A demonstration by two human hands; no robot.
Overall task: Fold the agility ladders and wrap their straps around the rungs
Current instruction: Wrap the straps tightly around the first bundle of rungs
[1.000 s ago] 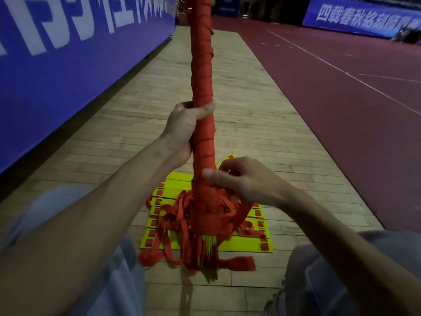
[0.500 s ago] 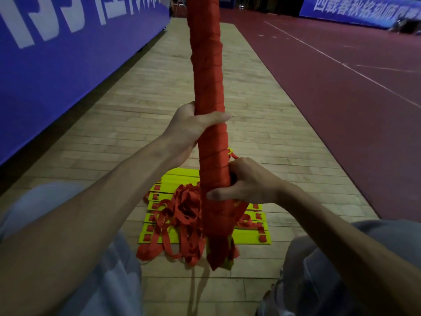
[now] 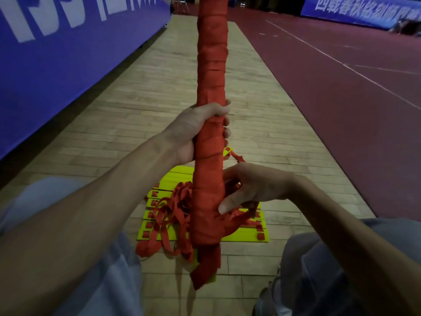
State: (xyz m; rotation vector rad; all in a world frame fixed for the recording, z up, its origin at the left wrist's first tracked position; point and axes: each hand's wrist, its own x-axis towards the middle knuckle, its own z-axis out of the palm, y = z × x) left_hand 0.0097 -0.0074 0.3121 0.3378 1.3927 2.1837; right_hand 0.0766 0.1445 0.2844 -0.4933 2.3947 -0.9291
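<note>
The left hand (image 3: 200, 131) is wrapped around the middle of the red-wound ladder bundle (image 3: 210, 65), holding it upright with the thumb across the front. Just below, on the bundle's right side, the right hand (image 3: 255, 185) sets its thumb against the wrapping and curls its fingers into the strap (image 3: 237, 218) trailing from the bundle's lower part. Behind the bundle's foot, yellow rungs (image 3: 241, 236) lie stacked on the wooden floor (image 3: 145, 92) under a tangle of red webbing (image 3: 173, 210). A blue banner (image 3: 57, 53) runs left of the bundle, red court (image 3: 341, 99) right of it
</note>
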